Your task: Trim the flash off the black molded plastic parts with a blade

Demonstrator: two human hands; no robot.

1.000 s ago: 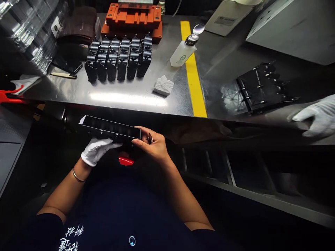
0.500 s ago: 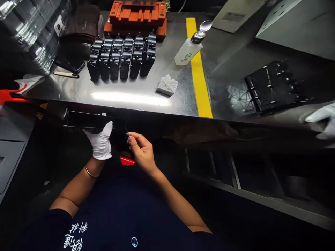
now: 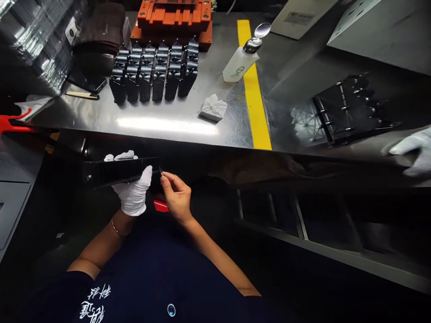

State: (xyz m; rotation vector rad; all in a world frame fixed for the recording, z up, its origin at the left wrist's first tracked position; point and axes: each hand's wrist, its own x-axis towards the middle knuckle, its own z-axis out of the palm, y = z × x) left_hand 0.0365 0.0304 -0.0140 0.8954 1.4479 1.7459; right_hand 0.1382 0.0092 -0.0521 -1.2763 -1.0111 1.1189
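Note:
My left hand (image 3: pixel 133 197), in a white glove, is wrapped round a long black plastic part (image 3: pixel 112 172) just in front of the bench edge. Its thumb lies on the near right side and its fingertips show over the far edge. My bare right hand (image 3: pixel 178 197) pinches a thin, pointed, blade-like tool (image 3: pixel 160 170) between thumb and forefinger. The tool's tip is close to the right end of the black part; whether they touch, I cannot tell. Most of the tool is hidden in the hand. A red object (image 3: pixel 161 206) shows beside my right hand.
On the metal bench (image 3: pixel 151 130) stand several black moulded parts (image 3: pixel 153 74) in a row, an orange fixture (image 3: pixel 173 20), a white bottle (image 3: pixel 240 65) and a folded white cloth (image 3: pixel 213 108). A pen (image 3: pixel 81 95) lies left. A co-worker's gloved hand (image 3: pixel 412 148) is at right.
My left hand has turned the black part, so a broad flat side shows instead of its hollow, and lowered it slightly. My right hand stays near its right end, a little further left.

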